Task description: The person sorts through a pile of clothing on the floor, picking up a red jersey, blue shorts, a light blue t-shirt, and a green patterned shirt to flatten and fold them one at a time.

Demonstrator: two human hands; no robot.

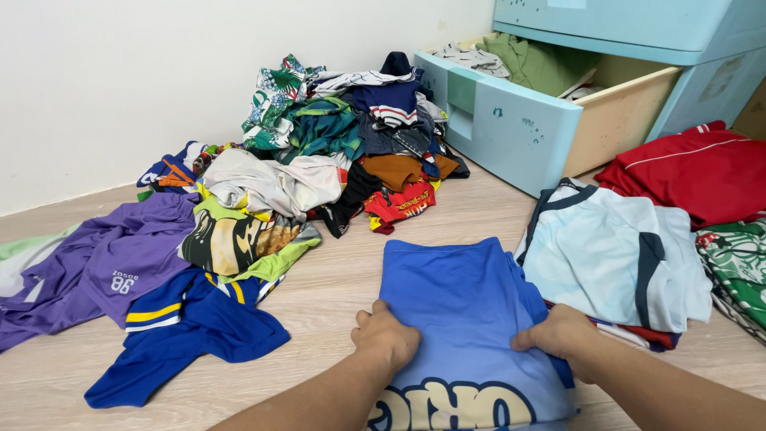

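left hand (385, 335): pressed flat, not gripping, on the blue shirt (463, 303) | right hand (558, 331): grip closed on shirt's right edge | blue shirt: folded, lying on the wooden floor (335, 295) in front of person | around: folded stack (614, 255) just right, loose clothes pile (319, 168) behind left, open light-blue drawer (511, 120) behind right

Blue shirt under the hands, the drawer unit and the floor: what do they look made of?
Blue shirt: thin, smooth knit, probably synthetic jersey; it lies flat with a slight sheen. Drawer unit: light blue moulded plastic, matte and scuffed. Floor: pale wood-look planks with visible grain and seams, maybe laminate.
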